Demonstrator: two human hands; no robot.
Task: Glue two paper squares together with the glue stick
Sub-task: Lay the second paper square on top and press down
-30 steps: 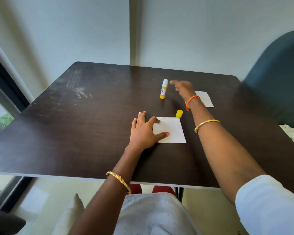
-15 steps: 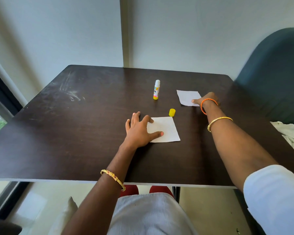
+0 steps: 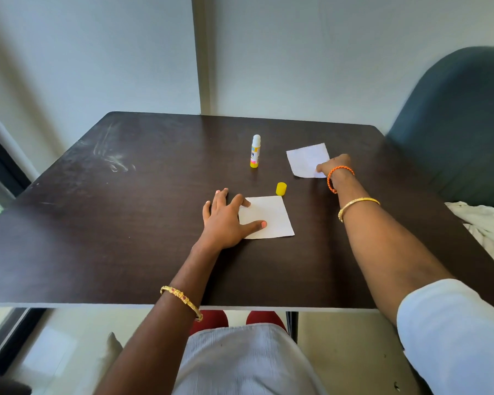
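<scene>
I see a dark brown wooden table (image 3: pixel 126 238), two white paper squares (image 3: pixel 268 216) (image 3: pixel 305 159), white glue stick with yellow base and perhaps pink-banded label (image 3: pixel 255 151), small yellow cap (image 3: pixel 281 188), orange braided wrist thread (image 3: pixel 335 175)

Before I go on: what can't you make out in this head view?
- Glue on the near paper square: white on white, too faint to tell.
- Right hand fingers on the far paper square: hidden behind the hand's back; only the thumb shows.
- Glue stick label: too small to read.
- Left hand covers the near square's left edge.
</scene>
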